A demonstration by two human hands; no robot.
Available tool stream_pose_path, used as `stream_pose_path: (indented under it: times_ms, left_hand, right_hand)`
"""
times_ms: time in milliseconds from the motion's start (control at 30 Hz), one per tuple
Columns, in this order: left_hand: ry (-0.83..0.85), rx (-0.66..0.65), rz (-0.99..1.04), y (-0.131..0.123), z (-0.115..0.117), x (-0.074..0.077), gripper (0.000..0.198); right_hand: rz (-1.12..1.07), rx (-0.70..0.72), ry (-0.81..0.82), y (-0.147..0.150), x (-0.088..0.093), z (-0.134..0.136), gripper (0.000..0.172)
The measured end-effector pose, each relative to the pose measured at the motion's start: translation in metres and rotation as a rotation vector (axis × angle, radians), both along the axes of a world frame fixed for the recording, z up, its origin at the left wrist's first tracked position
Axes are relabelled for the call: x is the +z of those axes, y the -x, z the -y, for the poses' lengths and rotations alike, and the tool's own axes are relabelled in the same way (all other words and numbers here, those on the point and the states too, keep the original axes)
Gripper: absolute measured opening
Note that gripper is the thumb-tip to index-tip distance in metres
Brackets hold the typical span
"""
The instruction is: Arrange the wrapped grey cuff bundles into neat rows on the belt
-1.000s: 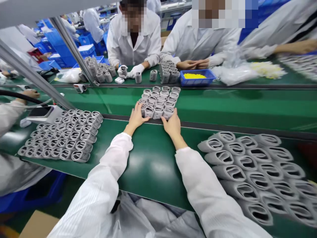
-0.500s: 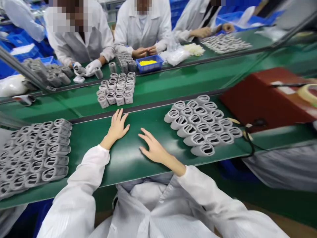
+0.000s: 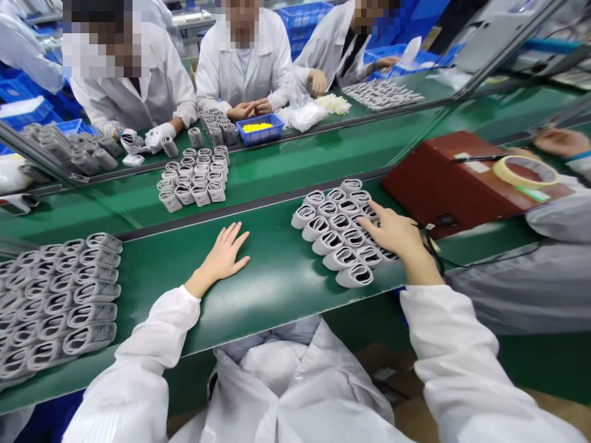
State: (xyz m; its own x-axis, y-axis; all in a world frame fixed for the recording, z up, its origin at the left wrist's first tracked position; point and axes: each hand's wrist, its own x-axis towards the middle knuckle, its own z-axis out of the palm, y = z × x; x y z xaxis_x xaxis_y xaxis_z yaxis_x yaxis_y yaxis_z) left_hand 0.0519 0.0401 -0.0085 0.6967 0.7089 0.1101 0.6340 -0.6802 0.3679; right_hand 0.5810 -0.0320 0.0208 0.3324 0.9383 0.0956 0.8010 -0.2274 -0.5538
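My left hand point(image 3: 222, 255) lies flat with spread fingers on the green tabletop point(image 3: 272, 264), holding nothing. Over the right side of a cluster of grey rolled, tube-like pieces point(image 3: 329, 241) is my right hand point(image 3: 392, 231), its fingers stretched apart. The fingertips are at the pieces' tops; whether they touch is not clear. These pieces stand on end in packed rows, and my hand hides some at the right. A larger block of the same grey rolled pieces point(image 3: 60, 301) stands at the left.
Beyond the bench edge, more grey pieces point(image 3: 194, 178) stand on a green belt. A brown-red box point(image 3: 443, 178) carrying a tape roll point(image 3: 525, 172) is at the right, near another person's hand point(image 3: 561, 141). Co-workers sit opposite, by a blue tray point(image 3: 259, 130) of yellow parts.
My right hand has moved right, from the bare tabletop to over the right-hand cluster. My left hand stays flat on the table. The camera view has shifted somewhat to the right.
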Motion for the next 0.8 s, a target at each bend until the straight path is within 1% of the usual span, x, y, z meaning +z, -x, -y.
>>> stream_pose_path:
  times_ms: [33, 100, 167, 233, 267, 333, 433, 467, 533, 600, 667, 733, 800]
  left_hand:
    - [-0.005, -0.037, 0.026, -0.006, 0.005, 0.000, 0.078]
    - [0.000, -0.134, 0.065, -0.018, 0.015, 0.001, 0.081]
    - [0.033, -0.257, 0.088, -0.030, 0.025, 0.006, 0.081]
    - [0.079, -0.361, 0.110, -0.036, 0.034, 0.016, 0.079]
    - [0.099, -0.392, 0.122, -0.037, 0.038, 0.023, 0.079]
    - [0.124, -0.406, 0.135, -0.034, 0.044, 0.038, 0.083]
    - [0.135, -0.336, 0.100, -0.023, 0.053, 0.056, 0.100]
    - [0.136, -0.292, 0.076, -0.020, 0.056, 0.059, 0.105]
    - [0.131, -0.188, 0.032, -0.017, 0.063, 0.061, 0.109]
    - [0.107, -0.076, 0.015, -0.017, 0.070, 0.059, 0.104]
    - [0.066, 0.011, 0.014, -0.019, 0.081, 0.055, 0.095]
    - [-0.002, 0.068, -0.008, -0.022, 0.098, 0.051, 0.086]
    - [-0.110, 0.111, -0.071, -0.023, 0.120, 0.046, 0.078]
  right_hand:
    - [0.033, -0.006, 0.059, 0.012, 0.001, 0.000, 0.086]
    - [0.121, 0.001, 0.196, 0.043, 0.010, 0.000, 0.086]
    - [0.195, 0.079, 0.242, 0.077, 0.022, -0.001, 0.088]
    - [0.248, 0.205, 0.206, 0.110, 0.032, -0.006, 0.086]
    - [0.264, 0.288, 0.170, 0.126, 0.034, -0.010, 0.084]
    - [0.274, 0.480, 0.101, 0.156, 0.037, -0.021, 0.084]
    - [0.242, 0.727, 0.078, 0.199, 0.039, -0.049, 0.092]
    - [0.230, 0.784, 0.085, 0.213, 0.041, -0.061, 0.092]
    - [0.217, 0.862, 0.085, 0.238, 0.045, -0.087, 0.086]
    - [0.228, 0.910, 0.085, 0.259, 0.051, -0.112, 0.076]
    - [0.251, 0.951, 0.084, 0.277, 0.055, -0.130, 0.069]
    - [0.280, 1.002, 0.039, 0.289, 0.055, -0.136, 0.064]
    - [0.317, 1.071, -0.089, 0.297, 0.051, -0.130, 0.057]
